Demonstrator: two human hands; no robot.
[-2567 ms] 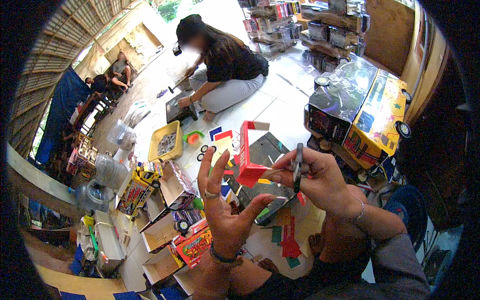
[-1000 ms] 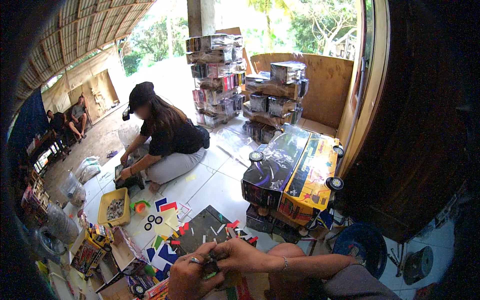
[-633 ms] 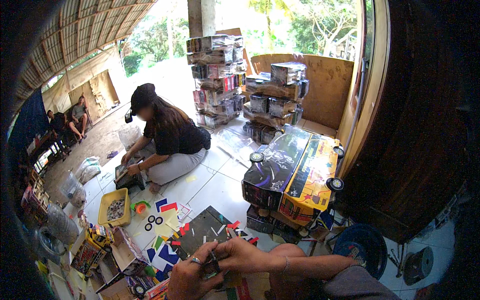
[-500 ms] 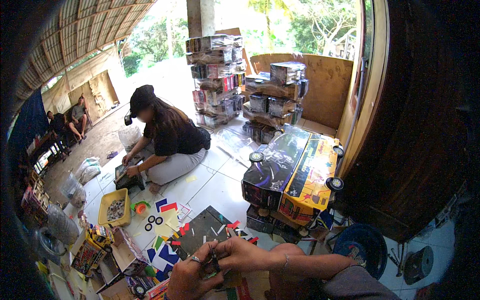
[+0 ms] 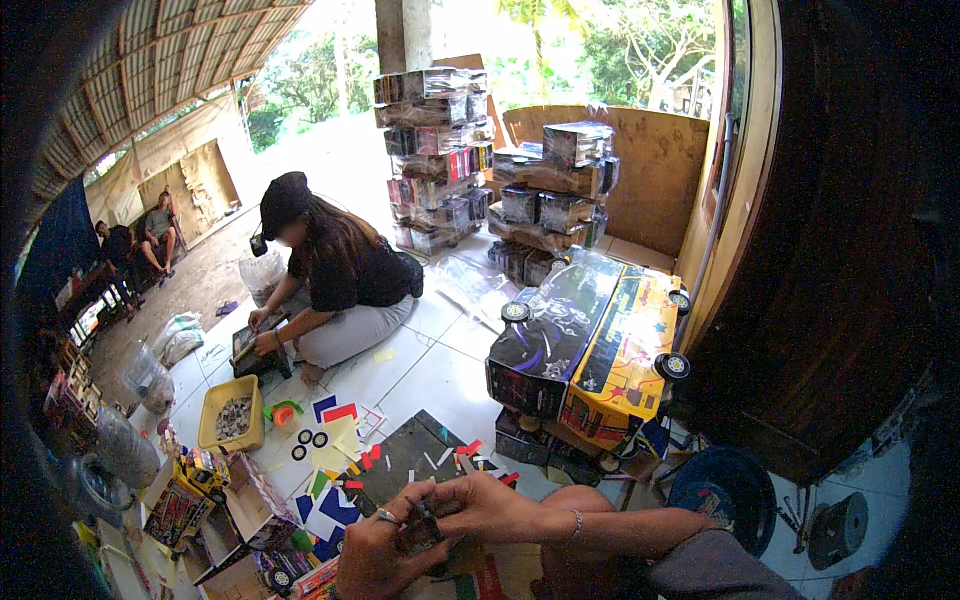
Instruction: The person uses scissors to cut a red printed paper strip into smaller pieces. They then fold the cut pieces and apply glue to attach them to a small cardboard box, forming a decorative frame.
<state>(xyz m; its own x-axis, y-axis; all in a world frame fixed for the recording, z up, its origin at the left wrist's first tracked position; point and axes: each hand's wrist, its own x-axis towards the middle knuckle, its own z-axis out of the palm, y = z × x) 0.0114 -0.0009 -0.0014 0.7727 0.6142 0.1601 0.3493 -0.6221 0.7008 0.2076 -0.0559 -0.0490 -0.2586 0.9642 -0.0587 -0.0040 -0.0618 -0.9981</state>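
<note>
Tiled floor (image 5: 437, 372), dark board (image 5: 402, 462) strewn with paper scraps (image 5: 469, 448) | small dark piece (image 5: 420, 534), blurred, between left hand (image 5: 378, 556) and right hand (image 5: 482, 510) beside the board | I see both hands' fingers clamped on it, presumably for steadiness.

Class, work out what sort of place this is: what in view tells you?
Probably a small workshop making toy vehicles, judging by the yellow wheeled vehicle, the tall plastic-wrapped stack behind it and the coloured cut pieces scattered about.
</note>
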